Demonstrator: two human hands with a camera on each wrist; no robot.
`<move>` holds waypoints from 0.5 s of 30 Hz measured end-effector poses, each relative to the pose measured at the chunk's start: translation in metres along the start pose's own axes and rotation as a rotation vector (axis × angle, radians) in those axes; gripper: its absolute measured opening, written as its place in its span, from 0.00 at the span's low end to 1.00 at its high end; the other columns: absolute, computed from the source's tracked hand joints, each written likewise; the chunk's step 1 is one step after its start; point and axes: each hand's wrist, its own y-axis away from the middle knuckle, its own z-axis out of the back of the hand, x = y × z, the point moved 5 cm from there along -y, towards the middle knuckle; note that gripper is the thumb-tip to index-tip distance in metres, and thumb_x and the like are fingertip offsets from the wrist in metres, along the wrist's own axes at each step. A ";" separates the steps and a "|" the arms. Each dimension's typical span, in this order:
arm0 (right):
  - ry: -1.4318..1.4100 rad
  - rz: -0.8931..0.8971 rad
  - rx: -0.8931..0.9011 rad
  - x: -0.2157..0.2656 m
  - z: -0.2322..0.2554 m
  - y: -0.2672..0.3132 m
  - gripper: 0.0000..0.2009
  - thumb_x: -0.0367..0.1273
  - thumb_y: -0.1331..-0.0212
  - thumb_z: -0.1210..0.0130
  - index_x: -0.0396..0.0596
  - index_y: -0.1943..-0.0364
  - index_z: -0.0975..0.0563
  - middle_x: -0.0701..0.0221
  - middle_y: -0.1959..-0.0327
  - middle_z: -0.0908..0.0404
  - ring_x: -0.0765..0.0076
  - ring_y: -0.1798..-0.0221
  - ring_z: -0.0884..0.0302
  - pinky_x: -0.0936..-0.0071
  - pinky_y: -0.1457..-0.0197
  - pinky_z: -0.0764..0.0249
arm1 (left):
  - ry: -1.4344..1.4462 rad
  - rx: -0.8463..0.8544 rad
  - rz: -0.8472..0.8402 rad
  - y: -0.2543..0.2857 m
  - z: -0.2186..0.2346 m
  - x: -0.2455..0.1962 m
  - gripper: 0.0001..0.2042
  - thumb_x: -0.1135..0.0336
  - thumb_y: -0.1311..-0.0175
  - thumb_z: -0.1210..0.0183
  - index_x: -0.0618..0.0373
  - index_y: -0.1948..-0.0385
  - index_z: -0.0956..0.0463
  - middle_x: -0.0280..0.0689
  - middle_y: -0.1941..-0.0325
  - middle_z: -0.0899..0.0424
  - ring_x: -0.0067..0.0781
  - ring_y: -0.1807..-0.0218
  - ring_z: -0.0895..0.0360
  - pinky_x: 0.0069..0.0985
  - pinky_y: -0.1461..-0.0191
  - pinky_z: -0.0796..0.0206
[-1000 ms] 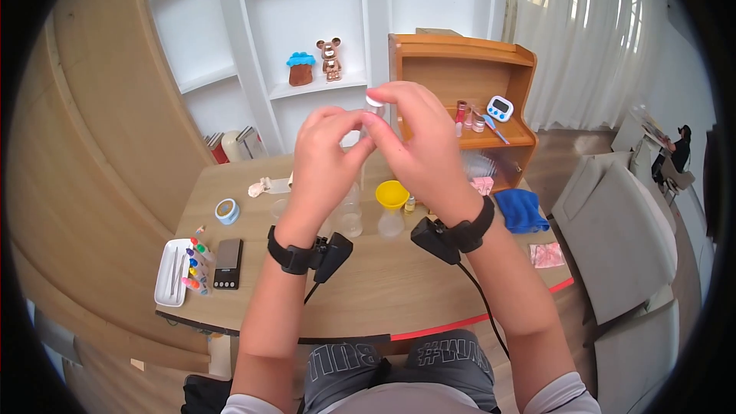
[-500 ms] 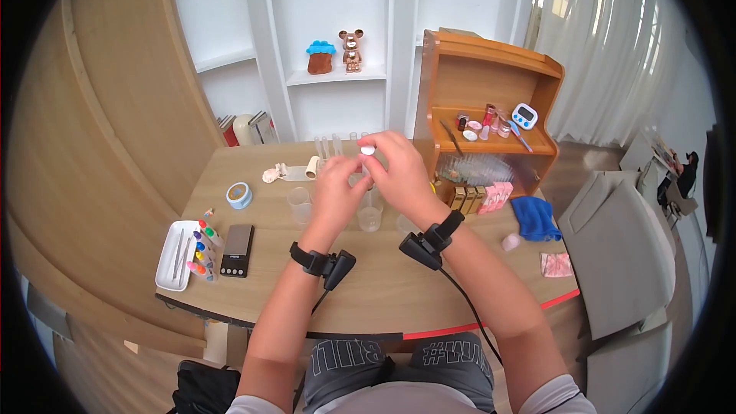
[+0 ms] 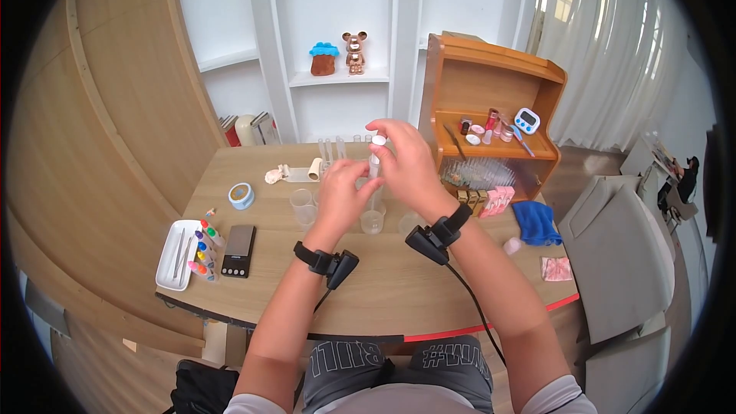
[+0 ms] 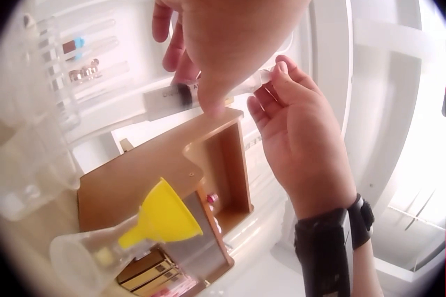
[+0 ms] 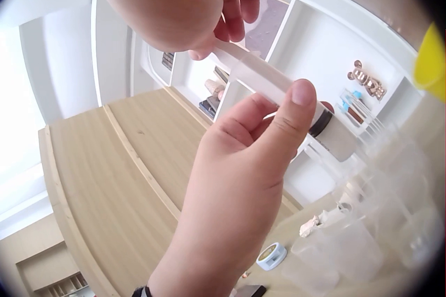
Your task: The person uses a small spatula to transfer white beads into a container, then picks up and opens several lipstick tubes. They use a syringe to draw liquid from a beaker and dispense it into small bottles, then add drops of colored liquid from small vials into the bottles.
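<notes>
A translucent syringe [image 3: 375, 165] with a white round top stands upright between both hands, above a clear cup [image 3: 372, 222]. My left hand [image 3: 341, 198] pinches its barrel [image 4: 162, 104]; the barrel's black seal [image 5: 320, 122] shows in the right wrist view. With thumb and fingers, my right hand [image 3: 406, 172] grips the plunger [image 5: 258, 77] near its top. A thin tube [image 4: 104, 128] runs from the barrel's lower end towards the clear vessels; whether its tip is inside one, I cannot tell.
Left are a white tray [image 3: 163, 268], markers [image 3: 205, 249] and black scale [image 3: 238, 251]. Behind stand glass tubes [image 3: 340, 147]. At right are a wooden shelf unit [image 3: 498, 69] and blue cloth [image 3: 537, 222]. A yellow funnel [image 4: 167, 213] sits on a flask [image 4: 73, 262].
Both hands have come down with the syringe from in front of the wall shelf. Since half a second ago, the white top has risen slightly and more syringe shows between the hands.
</notes>
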 end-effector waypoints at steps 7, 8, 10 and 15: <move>-0.017 0.039 -0.057 0.011 0.007 -0.011 0.13 0.21 0.42 0.42 0.45 0.53 0.24 0.61 0.59 0.20 0.50 0.52 0.24 0.57 0.49 0.28 | 0.002 0.003 0.006 0.000 0.000 -0.001 0.13 0.63 0.45 0.27 0.56 0.60 0.15 0.37 0.64 0.15 0.40 0.58 0.21 0.37 0.53 0.29; -0.007 0.052 -0.064 0.013 0.009 -0.012 0.13 0.21 0.42 0.42 0.45 0.52 0.24 0.61 0.59 0.20 0.50 0.52 0.24 0.56 0.49 0.28 | -0.003 0.002 0.002 0.000 0.000 -0.001 0.13 0.63 0.45 0.28 0.56 0.60 0.15 0.37 0.64 0.15 0.40 0.58 0.21 0.37 0.53 0.29; -0.012 0.039 -0.051 0.018 0.013 -0.016 0.13 0.21 0.42 0.42 0.45 0.52 0.24 0.61 0.59 0.20 0.50 0.53 0.24 0.56 0.50 0.28 | -0.012 0.001 -0.002 0.001 -0.001 0.001 0.13 0.63 0.45 0.28 0.55 0.60 0.15 0.37 0.64 0.15 0.40 0.58 0.21 0.37 0.53 0.29; -0.040 0.048 -0.057 0.015 0.017 -0.025 0.14 0.22 0.41 0.41 0.45 0.51 0.24 0.61 0.61 0.20 0.52 0.54 0.23 0.59 0.49 0.26 | -0.030 -0.015 -0.029 0.003 -0.002 -0.001 0.13 0.62 0.45 0.28 0.56 0.61 0.15 0.37 0.65 0.16 0.40 0.59 0.21 0.37 0.53 0.30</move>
